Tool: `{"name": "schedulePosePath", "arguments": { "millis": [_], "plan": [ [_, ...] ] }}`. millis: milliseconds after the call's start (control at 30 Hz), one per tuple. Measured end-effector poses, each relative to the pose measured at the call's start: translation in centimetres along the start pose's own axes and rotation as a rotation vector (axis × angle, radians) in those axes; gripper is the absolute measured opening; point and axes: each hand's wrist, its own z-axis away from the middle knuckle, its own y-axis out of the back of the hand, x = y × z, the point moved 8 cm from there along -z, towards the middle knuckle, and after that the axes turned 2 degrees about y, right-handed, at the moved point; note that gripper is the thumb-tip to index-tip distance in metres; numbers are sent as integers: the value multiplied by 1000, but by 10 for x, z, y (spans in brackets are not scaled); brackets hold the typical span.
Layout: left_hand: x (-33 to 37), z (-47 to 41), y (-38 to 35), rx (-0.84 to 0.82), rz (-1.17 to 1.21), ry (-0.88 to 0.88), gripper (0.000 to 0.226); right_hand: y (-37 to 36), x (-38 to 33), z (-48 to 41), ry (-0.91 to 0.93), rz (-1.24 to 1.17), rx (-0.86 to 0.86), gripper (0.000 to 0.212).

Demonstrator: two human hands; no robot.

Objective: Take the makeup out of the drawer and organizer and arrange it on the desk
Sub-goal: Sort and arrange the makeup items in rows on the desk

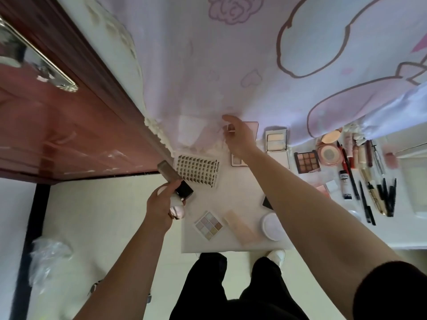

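My left hand grips a tall brown bottle with a black square cap, plus a small pale item under the fingers, at the white desk's left edge. My right hand reaches to the back of the desk, pinching a small clear item beside a clear plastic organizer. On the desk lie a lash tray, a pastel eyeshadow palette, a beige tube, a round white jar, a brown palette, a white compact and a pink round compact.
Several pencils, brushes and tubes lie in rows at the right. A printed lilac cloth hangs behind the desk. A red-brown door stands left. A plastic bag lies on the pale floor.
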Motion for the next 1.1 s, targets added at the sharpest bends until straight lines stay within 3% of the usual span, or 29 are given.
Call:
{"name": "schedulePosePath", "arguments": {
  "millis": [133, 300, 400, 533, 733, 900, 1100],
  "plan": [
    [1, -3, -4, -26, -8, 5, 46, -4, 7, -4, -97, -72, 13, 53],
    [4, -8, -7, -30, 20, 11, 42, -8, 26, 19, -165, -81, 40, 49],
    [2, -7, -16, -85, 27, 43, 41, -23, 53, 47, -229, -24, -22, 47],
    [0, 3, -25, -95, -20, 44, 38, -41, 81, 79, -308, -155, -119, 52],
    [20, 32, -31, 3, -191, -155, 34, -13, 62, 113, -258, -370, -21, 30],
    [29, 86, -72, -223, -95, -146, 42, 7, 19, 162, -163, -388, -248, 27],
    [39, 138, -118, -341, -124, -186, 40, 44, -11, 194, -18, -384, -217, 32]
  ]
}}
